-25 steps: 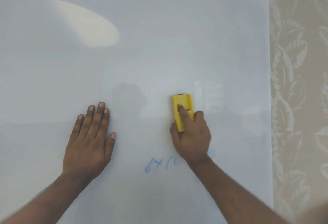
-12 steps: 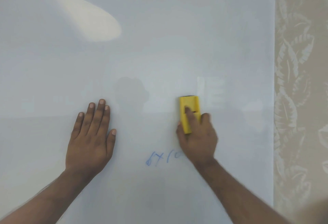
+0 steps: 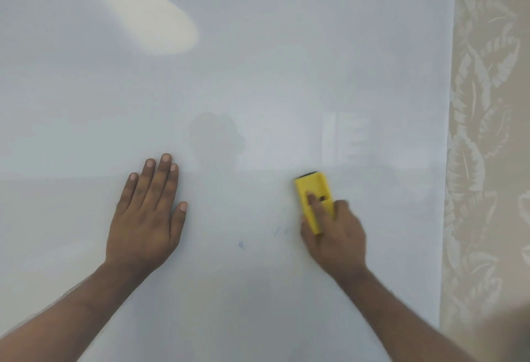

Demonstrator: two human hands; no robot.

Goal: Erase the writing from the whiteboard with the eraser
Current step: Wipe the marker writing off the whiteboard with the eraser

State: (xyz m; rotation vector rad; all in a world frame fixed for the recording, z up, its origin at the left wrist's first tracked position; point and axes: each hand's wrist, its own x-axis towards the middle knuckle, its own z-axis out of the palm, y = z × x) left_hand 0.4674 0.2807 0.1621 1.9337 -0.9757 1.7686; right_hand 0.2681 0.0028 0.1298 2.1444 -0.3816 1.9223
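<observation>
The whiteboard (image 3: 258, 75) fills most of the head view. My right hand (image 3: 334, 235) grips a yellow eraser (image 3: 311, 189) and presses it flat on the board, right of centre. Only faint blue traces of writing (image 3: 241, 245) show just left of that hand, with a light smear (image 3: 282, 230) beside the eraser. My left hand (image 3: 149, 215) lies flat on the board with fingers spread, holding nothing, well to the left of the traces.
The whiteboard's right edge (image 3: 447, 161) runs top to bottom. Beyond it hangs a beige wall covering with a leaf pattern (image 3: 487, 132). A bright light reflection (image 3: 149, 14) sits on the board's upper left.
The blue writing that stood left of my right hand is now mostly wiped, leaving faint marks. My right hand with the eraser has shifted slightly. My left hand has stayed in place.
</observation>
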